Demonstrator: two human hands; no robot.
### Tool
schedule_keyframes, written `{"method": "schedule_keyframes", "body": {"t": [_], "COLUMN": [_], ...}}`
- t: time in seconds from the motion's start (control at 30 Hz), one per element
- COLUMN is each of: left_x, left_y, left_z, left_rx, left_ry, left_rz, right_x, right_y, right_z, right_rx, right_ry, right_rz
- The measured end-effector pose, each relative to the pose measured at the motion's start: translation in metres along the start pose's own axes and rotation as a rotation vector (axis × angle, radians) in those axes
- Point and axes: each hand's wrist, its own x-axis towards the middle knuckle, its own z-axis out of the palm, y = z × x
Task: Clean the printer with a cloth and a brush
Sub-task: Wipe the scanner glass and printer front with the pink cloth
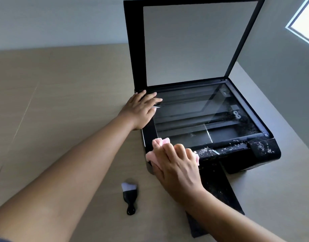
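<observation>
A black printer [261,154] stands on the table with its scanner lid [193,42] raised upright. The scanner glass [202,116] lies bare, and dust and white specks cover the front right strip. My left hand [141,110] rests flat on the printer's left edge, fingers spread onto the glass. My right hand [176,165] presses a pink cloth [161,142] onto the printer's front left corner. A small black brush [130,198] with pale bristles lies on the table in front of the printer, apart from both hands.
The printer's black paper tray [220,189] sticks out toward me over the beige table [54,110]. A grey wall stands behind and to the right, close to the printer. A bright window [305,21] is at the upper right.
</observation>
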Motion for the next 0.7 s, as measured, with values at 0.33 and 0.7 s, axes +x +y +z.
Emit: {"method": "schedule_keyframes", "body": {"t": [0.33,0.7], "left_x": [-0.002,-0.023], "left_y": [0.026,0.049], "left_z": [0.001,0.02], "left_rx": [-0.15,-0.264], "left_ry": [0.096,0.212], "left_rz": [-0.204,-0.299], "right_x": [-0.006,0.025], "right_y": [0.017,0.138], "right_z": [-0.003,-0.019], "right_rx": [-0.03,0.349], "right_ry": [-0.062,0.003], "right_rz": [0.137,0.393]}}
